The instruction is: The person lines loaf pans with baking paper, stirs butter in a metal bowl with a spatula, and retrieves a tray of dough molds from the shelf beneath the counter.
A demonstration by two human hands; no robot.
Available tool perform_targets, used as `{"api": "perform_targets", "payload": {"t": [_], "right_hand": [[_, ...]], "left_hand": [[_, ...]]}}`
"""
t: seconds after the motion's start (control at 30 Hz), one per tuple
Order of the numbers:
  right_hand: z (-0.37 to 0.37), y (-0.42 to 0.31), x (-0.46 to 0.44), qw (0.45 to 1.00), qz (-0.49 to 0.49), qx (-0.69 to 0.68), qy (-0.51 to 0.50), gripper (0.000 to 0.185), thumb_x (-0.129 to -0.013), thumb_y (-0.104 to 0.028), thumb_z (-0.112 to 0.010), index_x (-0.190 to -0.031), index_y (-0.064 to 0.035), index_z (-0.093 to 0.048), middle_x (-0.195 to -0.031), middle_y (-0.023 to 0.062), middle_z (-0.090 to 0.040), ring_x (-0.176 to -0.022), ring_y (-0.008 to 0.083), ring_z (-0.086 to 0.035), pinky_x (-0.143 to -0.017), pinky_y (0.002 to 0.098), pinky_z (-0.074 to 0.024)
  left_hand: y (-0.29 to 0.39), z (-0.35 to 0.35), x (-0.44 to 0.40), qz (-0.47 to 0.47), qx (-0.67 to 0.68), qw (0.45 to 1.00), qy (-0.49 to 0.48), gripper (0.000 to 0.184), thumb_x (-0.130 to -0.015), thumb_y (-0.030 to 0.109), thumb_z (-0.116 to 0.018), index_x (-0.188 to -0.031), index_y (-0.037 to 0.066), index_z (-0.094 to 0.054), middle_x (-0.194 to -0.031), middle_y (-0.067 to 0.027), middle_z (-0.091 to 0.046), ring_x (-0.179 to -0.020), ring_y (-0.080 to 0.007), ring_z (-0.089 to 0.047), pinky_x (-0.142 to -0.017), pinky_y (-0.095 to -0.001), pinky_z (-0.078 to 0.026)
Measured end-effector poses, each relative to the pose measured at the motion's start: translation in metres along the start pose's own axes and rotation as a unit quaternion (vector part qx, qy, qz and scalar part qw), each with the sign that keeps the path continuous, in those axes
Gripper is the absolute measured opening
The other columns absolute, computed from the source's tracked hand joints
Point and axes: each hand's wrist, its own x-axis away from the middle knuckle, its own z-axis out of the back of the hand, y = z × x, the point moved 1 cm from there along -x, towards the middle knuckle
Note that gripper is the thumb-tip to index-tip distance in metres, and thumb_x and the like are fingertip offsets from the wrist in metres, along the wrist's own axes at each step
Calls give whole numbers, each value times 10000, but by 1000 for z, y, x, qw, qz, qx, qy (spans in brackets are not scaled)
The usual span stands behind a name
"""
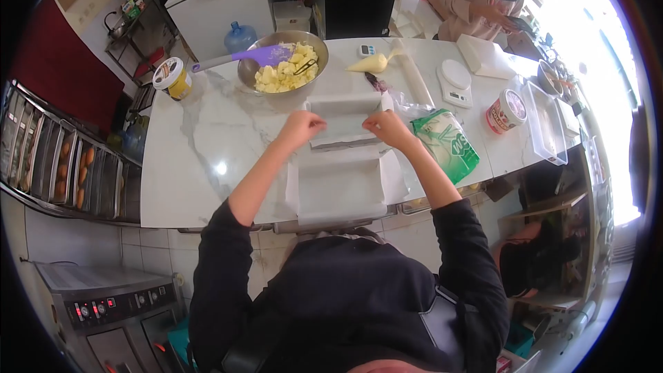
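Two rectangular baking tins lined with white parchment paper sit on the table in front of me. At the far tin (345, 107), my left hand (302, 128) is at the left side and my right hand (389, 128) at the right. The fingers of both hands are closed in a pinch at the paper lining; exactly where they grip it is partly hidden. Nearer my body, the second lined tin (340, 183) has paper flaps standing out past its sides. To the right of my right hand lies a green and white plastic packet (447, 144).
A steel bowl (319, 45) holds yellow chunks, a whisk and a purple spatula (269, 54). Around the marble table (190, 166) stand a yellow tub (173, 79), piping bag (369, 63), scale (456, 83), pink tub (506, 112) and clear container (549, 128). Another person (469, 0) stands at back right.
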Motion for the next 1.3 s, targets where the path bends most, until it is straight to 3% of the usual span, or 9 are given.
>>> {"api": "perform_targets", "payload": {"t": [0.07, 0.27, 0.37, 0.7, 0.87, 0.97, 1.07, 1.17, 1.3], "right_hand": [[-8, 9, -7, 998, 15, 14, -68, 126, -714, -138, -606, -774, -38, -654, -717, 144, -616, -703, 306, -586, -654, 365, -465], [-7, 10, -7, 987, 62, 85, -121, 125, -684, -119, -629, -779, -44, -660, -758, 124, -635, -719, 261, -616, -653, 351, -477], [-27, 21, -10, 978, 86, 165, -94, 104, -654, -132, -640, -728, -63, -662, -709, 95, -626, -726, 240, -587, -686, 349, -456], [6, 32, 21, 934, 175, 310, 29, 47, -613, -196, -610, -580, -162, -610, -583, -21, -541, -811, 149, -468, -746, 323, -314], [7, 31, 23, 936, 186, 296, 31, 70, -694, -227, -612, -667, -170, -643, -695, -27, -592, -826, 160, -467, -761, 335, -312], [27, 14, 12, 956, 183, 222, 57, 79, -734, -220, -594, -751, -170, -653, -785, -6, -610, -862, 170, -465, -791, 346, -311], [32, 14, -19, 966, 150, 197, 77, 128, -750, -222, -579, -840, -168, -652, -835, 16, -613, -909, 186, -462, -829, 356, -300], [8, 24, -53, 962, 99, 245, 61, 173, -750, -206, -591, -887, -122, -654, -875, 11, -624, -941, 180, -469, -834, 352, -300], [-13, 33, -88, 957, 51, 284, 15, 187, -744, -229, -607, -899, -148, -673, -832, 45, -611, -941, 188, -465, -836, 366, -284]], "left_hand": [[-12, -13, -11, -45, -55, 992, -108, 184, -675, 149, -666, -825, 43, -660, -694, -115, -633, -654, -247, -608, -610, -322, -473], [-6, -26, -5, -65, -148, 982, -99, 76, -634, 60, -627, -703, 37, -647, -692, -129, -616, -655, -276, -601, -611, -367, -483], [-9, -43, -7, -116, -257, 956, -76, 61, -606, -7, -578, -641, 21, -620, -665, -157, -591, -663, -314, -590, -599, -389, -479], [-29, -38, -8, -102, -219, 966, -89, 59, -584, 17, -546, -623, 11, -590, -657, -194, -550, -645, -365, -535, -593, -423, -441], [-15, -35, -7, -87, -264, 953, -124, 134, -616, -6, -561, -718, 17, -644, -672, -184, -587, -666, -342, -576, -605, -393, -475], [1, -18, -13, -118, -107, 985, -72, 89, -668, 63, -588, -728, 23, -640, -644, -173, -582, -663, -341, -574, -611, -400, -467], [-22, -13, -41, -165, -168, 966, 106, 118, -705, 128, -600, -757, 31, -643, -638, -164, -585, -662, -335, -576, -616, -407, -461], [-39, -12, -65, -133, -201, 957, 162, 109, -709, 130, -599, -735, 36, -646, -662, -155, -597, -664, -331, -579, -612, -403, -461], [-49, -15, -74, -28, -199, 974, 106, 101, -696, 141, -610, -730, 63, -665, -671, -146, -607, -652, -314, -587, -607, -389, -468]]}}
